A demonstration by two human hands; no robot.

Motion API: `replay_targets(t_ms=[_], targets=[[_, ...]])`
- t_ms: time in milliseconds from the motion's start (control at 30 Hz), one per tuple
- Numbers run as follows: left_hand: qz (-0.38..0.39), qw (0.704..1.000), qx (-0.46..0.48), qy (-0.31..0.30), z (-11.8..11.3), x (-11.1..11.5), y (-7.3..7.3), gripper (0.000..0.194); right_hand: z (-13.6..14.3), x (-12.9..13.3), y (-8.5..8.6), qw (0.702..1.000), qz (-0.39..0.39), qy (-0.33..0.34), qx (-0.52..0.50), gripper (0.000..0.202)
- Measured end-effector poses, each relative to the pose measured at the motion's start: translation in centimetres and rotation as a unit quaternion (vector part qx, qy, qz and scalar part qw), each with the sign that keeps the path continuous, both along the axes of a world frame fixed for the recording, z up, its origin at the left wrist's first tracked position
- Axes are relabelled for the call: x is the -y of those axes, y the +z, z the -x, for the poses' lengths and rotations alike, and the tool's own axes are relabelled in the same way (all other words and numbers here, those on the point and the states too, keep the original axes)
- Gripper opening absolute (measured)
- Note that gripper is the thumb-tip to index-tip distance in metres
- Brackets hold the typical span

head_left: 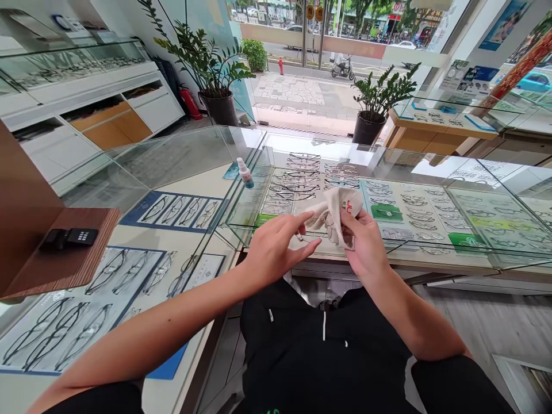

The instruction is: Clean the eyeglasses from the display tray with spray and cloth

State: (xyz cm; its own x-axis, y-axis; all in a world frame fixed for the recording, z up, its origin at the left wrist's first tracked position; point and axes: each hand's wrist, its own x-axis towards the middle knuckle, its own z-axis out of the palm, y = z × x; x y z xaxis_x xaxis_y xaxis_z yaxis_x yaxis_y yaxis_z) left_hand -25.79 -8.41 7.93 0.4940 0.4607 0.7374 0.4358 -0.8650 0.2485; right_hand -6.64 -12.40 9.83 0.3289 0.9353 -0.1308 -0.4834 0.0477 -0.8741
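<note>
My right hand [366, 241] is closed on a pale cleaning cloth [340, 210] with red lettering, its thumb pressing on the near face. Folded partly inside the cloth is a thin wire-framed pair of glasses [318, 219]; most of it is hidden. Just left of the cloth, my left hand [278, 244] has its thumb and forefinger stretched apart beside the glasses. Its other fingers are largely hidden, and whether one touches the frame is hard to see. Both hands are above the near edge of a glass display case [392, 256].
A small white spray bottle [245, 172] stands on the glass top, beyond my left hand. Rows of eyeglass frames [297, 184] lie inside the case. At left are more frames on a blue-edged display board [129, 270] and a brown wooden stand [64, 247]. Potted plants [219, 103] stand farther back.
</note>
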Motion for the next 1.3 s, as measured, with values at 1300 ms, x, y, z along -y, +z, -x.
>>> replay_targets(t_ms=[1300], targets=[[-0.050,0.997,0.031,-0.042,0.1,-1.0,-0.7,0.050,-0.8,-1.0,-1.8,0.996,-0.027,-0.017,-0.082,0.045]])
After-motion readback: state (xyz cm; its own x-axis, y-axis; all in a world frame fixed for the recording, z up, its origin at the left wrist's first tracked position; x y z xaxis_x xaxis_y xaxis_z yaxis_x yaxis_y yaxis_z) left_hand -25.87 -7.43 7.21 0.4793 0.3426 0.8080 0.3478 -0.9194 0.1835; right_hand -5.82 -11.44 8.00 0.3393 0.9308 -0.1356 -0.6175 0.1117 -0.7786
